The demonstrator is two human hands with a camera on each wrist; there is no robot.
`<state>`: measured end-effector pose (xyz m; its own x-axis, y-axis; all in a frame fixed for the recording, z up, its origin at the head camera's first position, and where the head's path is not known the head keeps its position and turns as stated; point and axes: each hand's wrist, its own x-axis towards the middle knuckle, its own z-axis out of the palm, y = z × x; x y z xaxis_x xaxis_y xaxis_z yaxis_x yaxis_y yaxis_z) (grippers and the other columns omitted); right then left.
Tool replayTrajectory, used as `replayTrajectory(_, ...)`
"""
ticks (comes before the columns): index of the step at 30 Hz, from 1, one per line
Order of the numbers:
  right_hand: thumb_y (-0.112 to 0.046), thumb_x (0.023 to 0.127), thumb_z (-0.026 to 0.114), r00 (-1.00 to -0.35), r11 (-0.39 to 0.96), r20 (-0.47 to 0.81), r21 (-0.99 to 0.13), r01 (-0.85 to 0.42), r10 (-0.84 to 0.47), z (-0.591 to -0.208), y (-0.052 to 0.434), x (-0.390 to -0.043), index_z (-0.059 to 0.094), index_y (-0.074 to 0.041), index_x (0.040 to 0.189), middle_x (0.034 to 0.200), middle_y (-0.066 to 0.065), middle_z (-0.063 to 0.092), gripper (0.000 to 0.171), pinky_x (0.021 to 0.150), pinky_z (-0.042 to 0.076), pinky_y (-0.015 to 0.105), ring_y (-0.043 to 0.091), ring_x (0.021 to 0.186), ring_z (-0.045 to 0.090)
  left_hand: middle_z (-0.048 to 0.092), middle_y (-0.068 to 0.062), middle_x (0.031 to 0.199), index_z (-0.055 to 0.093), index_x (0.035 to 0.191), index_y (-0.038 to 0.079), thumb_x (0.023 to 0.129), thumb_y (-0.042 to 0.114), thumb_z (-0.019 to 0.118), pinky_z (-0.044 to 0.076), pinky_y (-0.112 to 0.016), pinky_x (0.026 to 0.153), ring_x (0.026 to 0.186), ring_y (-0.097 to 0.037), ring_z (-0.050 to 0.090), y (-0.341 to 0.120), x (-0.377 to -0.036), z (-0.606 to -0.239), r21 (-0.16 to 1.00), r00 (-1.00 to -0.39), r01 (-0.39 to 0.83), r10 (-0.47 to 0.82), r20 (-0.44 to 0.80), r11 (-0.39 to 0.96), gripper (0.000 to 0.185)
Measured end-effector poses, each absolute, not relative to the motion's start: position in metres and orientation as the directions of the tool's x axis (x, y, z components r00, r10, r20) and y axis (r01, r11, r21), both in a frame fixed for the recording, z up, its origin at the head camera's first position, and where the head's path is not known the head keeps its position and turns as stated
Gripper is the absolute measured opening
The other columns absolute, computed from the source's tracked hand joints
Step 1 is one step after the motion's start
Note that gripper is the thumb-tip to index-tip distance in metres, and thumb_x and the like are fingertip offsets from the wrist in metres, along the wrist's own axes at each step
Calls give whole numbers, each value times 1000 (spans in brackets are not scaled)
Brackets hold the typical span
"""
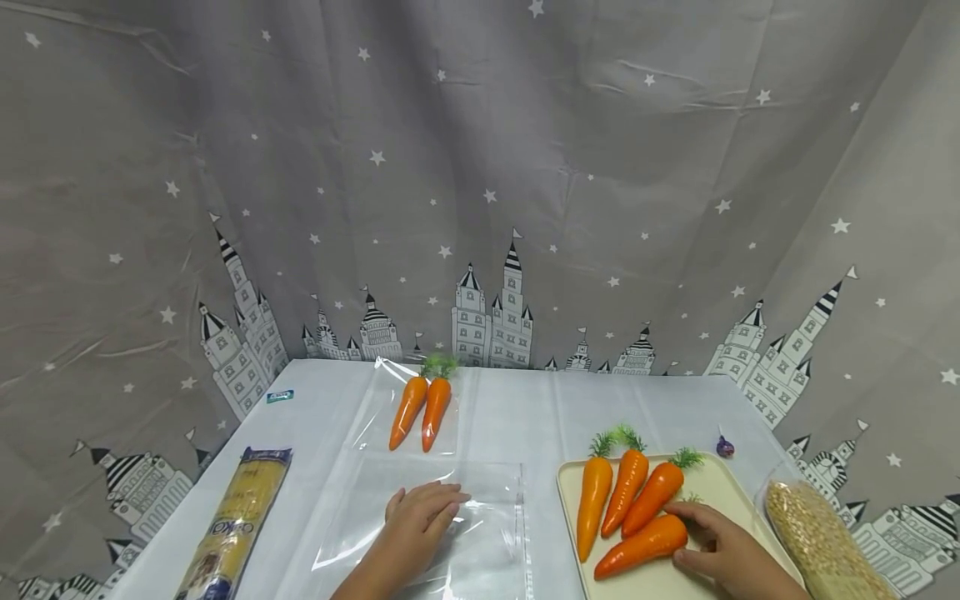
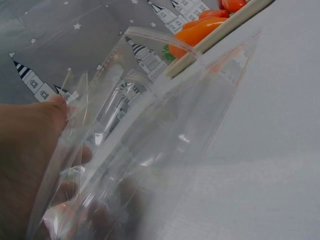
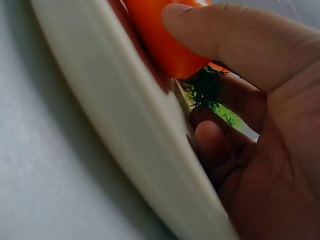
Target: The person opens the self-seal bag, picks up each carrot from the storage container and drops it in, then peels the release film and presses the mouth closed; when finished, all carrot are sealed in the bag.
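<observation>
My left hand (image 1: 422,523) is over a clear plastic bag (image 1: 480,546) in front of me. In the left wrist view its thumb and curled fingers hold the bag (image 2: 165,145), whose film stands up off the table in loose folds. At the right, my right hand (image 1: 716,546) grips the leafy end of an orange carrot (image 1: 641,547) lying on a cream tray (image 1: 712,483). The right wrist view has the thumb on the carrot (image 3: 160,42), with fingers curled about its dark green leaves (image 3: 202,90). Beside it on the tray lie several more carrots (image 1: 594,508).
Farther back, two carrots (image 1: 408,412) lie on another clear bag (image 1: 367,425). A pasta pack (image 1: 236,521) lies at the left, a small green packet (image 1: 280,396) behind it. Right of the tray are a bag of grains (image 1: 821,537) and a purple-wrapped lollipop (image 1: 724,447).
</observation>
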<state>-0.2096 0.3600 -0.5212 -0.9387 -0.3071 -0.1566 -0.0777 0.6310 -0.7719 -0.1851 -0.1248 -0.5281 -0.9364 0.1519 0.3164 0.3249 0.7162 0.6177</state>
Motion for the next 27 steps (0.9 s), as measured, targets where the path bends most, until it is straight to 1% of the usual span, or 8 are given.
replayTrajectory(3, -29, 89, 83, -938, 617, -182, -786, -42, -296, -522, 359, -210, 56, -9, 147, 156, 28, 47, 67, 107, 42, 70, 51, 140, 45, 73, 8, 131, 79, 115, 32, 104, 26, 65, 26, -78, 108, 131, -27, 62, -125, -185, -527, 611, -935, 326, 151, 320, 721, 18)
replayTrajectory(7, -30, 89, 83, -939, 614, -194, -789, -24, -286, -521, 358, -210, 58, -11, 145, 155, 27, 49, 64, 107, 40, 72, 53, 141, 45, 73, 9, 132, 78, 115, 35, 104, 28, 65, 25, -78, 110, 132, -25, 61, -124, -184, -525, 623, -941, 312, 143, 306, 718, 18)
replayTrajectory(10, -31, 88, 83, -938, 616, -190, -788, -29, -288, -520, 359, -210, 60, -10, 142, 153, 26, 51, 62, 108, 41, 71, 51, 139, 48, 73, 10, 131, 78, 114, 37, 105, 29, 64, 24, -79, 110, 132, -25, 61, -125, -184, -525, 625, -941, 312, 143, 307, 716, 18)
replayTrajectory(16, -32, 90, 82, -928, 618, -204, -785, -35, -311, -518, 361, -210, 61, -8, 140, 149, 25, 55, 59, 100, 52, 53, 35, 127, 57, 73, 8, 132, 79, 115, 32, 105, 28, 64, 24, -78, 110, 133, -26, 61, -125, -184, -526, 628, -943, 311, 150, 296, 714, 18)
replayTrajectory(18, -32, 91, 82, -925, 611, -207, -791, -34, -319, -518, 362, -210, 61, -8, 140, 149, 24, 55, 58, 99, 52, 51, 33, 125, 58, 73, 7, 132, 79, 116, 31, 104, 28, 64, 24, -78, 110, 133, -26, 61, -125, -184, -526, 628, -944, 310, 154, 291, 714, 18)
replayTrajectory(22, -30, 91, 81, -923, 589, -169, -805, -73, -345, -519, 363, -209, 61, -8, 139, 146, 22, 58, 57, 95, 52, 34, 14, 119, 61, 72, 7, 133, 78, 117, 31, 105, 29, 63, 25, -78, 110, 134, -27, 60, -125, -184, -526, 627, -945, 309, 158, 286, 715, 19)
replayTrajectory(25, -30, 91, 82, -927, 583, -142, -807, -95, -347, -518, 363, -208, 61, -7, 139, 142, 19, 62, 57, 90, 50, 24, 3, 112, 61, 72, 6, 134, 77, 119, 31, 106, 31, 62, 24, -79, 110, 135, -29, 59, -125, -184, -525, 630, -946, 309, 162, 280, 712, 20)
replayTrajectory(27, -30, 90, 82, -933, 587, -141, -805, -87, -332, -517, 363, -207, 61, -6, 138, 139, 17, 64, 57, 89, 49, 25, 4, 110, 61, 71, 5, 135, 77, 119, 31, 106, 32, 61, 23, -80, 110, 136, -30, 58, -125, -185, -525, 633, -946, 312, 168, 277, 709, 21)
